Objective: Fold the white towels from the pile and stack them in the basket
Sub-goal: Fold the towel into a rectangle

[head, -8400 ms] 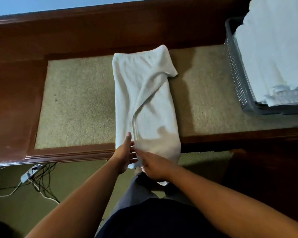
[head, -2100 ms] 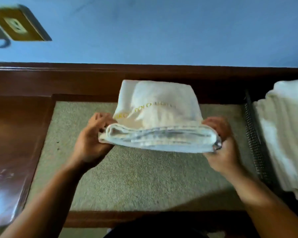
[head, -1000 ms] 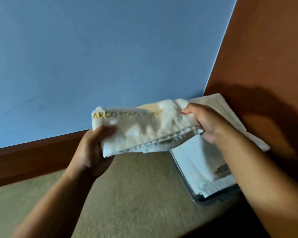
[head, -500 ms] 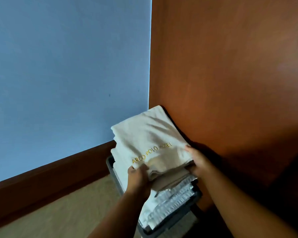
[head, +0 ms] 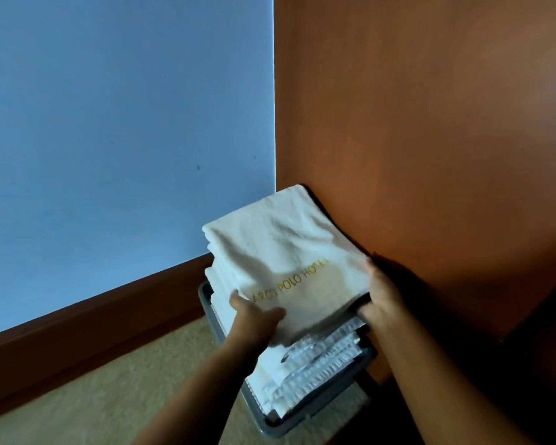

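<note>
A folded white towel (head: 283, 248) with gold lettering lies on top of the stack of folded white towels (head: 305, 367) in the grey basket (head: 305, 419). My left hand (head: 254, 313) grips the towel's near left edge, thumb on top. My right hand (head: 381, 293) holds the towel's right edge, its fingers tucked under the fold. The stack rises well above the basket's rim.
The basket stands on the beige desk pad (head: 109, 403) in the corner between a blue wall (head: 109, 123) and an orange-brown wooden panel (head: 430, 123). A dark wooden ledge (head: 93, 326) runs along the foot of the blue wall.
Both hands carried the folded towel from the desk pad to the right and set it on the stack in the basket. Over the last half second it has settled lower.
</note>
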The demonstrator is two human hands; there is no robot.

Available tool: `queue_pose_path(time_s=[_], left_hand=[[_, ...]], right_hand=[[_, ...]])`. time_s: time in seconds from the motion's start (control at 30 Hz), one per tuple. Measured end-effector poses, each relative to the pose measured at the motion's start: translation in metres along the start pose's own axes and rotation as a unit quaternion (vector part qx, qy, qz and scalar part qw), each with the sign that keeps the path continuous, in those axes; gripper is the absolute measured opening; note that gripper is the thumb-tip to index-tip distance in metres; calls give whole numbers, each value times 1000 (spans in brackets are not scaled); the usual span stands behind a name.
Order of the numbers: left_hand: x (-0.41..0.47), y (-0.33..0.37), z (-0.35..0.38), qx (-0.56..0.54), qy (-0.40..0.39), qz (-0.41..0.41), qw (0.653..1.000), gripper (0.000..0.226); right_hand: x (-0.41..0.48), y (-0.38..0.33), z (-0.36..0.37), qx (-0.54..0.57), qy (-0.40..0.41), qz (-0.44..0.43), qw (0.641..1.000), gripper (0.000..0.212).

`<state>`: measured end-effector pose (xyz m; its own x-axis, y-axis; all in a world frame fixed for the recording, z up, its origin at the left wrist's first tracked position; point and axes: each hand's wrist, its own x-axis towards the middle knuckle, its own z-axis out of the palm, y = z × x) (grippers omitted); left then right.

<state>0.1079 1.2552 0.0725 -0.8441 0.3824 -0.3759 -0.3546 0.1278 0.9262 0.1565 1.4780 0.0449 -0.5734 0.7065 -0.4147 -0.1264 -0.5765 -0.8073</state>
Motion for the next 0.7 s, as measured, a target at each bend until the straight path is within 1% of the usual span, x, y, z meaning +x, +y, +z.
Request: queue_pose_path(time_s=[0.03, 0.07, 0.1, 0.13, 0.17, 0.2, 0.23, 0.27, 0.3, 0.33, 0.37, 0.4, 0.43, 0.47, 0.53, 0.6, 0.7], left_hand=[[1, 1, -1, 124, 53, 40, 990, 98], [4, 3, -1, 243, 103, 93, 960, 107], [6, 8, 0, 346, 135, 152, 916, 108], [13, 16, 1, 422, 140, 199, 873, 102], [23, 24, 3, 482, 114, 227, 839, 92], [36, 32, 5, 532, 71, 239, 809, 82], [49, 37, 8, 575, 24, 244, 780, 75], [60, 38, 11, 611, -17, 246, 753, 71], [69, 37, 13, 637, -50, 244, 730, 70], [77, 34, 14, 651, -71, 237, 717, 70], [82, 31, 15, 657, -80, 228, 714, 71], [88, 27, 14, 658, -82, 221, 715, 72], [94, 25, 14, 659, -83, 217, 715, 75], [99, 25, 13, 660, -84, 213, 716, 78], [105, 28, 13, 658, -93, 209, 717, 83], [110, 30, 11, 659, -103, 204, 717, 86], [108, 33, 9, 670, -109, 200, 707, 85]], right_hand=[[-2, 6, -1, 8, 13, 8, 1000, 51], [1, 13, -4, -17, 37, 18, 999, 57], [-3, 19, -4, -60, 96, 19, 993, 73], [-9, 22, -2, -141, 165, -13, 976, 90], [-21, 22, 4, -221, 213, -84, 948, 94], [-31, 21, 12, -278, 212, -171, 921, 86], [-36, 23, 17, -341, 187, -289, 875, 74], [-38, 24, 22, -426, 143, -380, 809, 66], [-37, 25, 25, -514, 98, -422, 740, 63], [-25, 27, 20, -589, 53, -410, 694, 65], [-17, 25, 16, -652, 13, -367, 663, 70], [-9, 24, 11, -687, -19, -319, 653, 77], [-5, 23, 8, -703, -38, -291, 648, 82], [0, 22, 6, -711, -47, -286, 641, 81], [6, 20, 3, -722, -67, -287, 626, 69], [10, 18, 4, -732, -91, -255, 625, 65], [10, 15, 8, -742, -105, -227, 622, 67]])
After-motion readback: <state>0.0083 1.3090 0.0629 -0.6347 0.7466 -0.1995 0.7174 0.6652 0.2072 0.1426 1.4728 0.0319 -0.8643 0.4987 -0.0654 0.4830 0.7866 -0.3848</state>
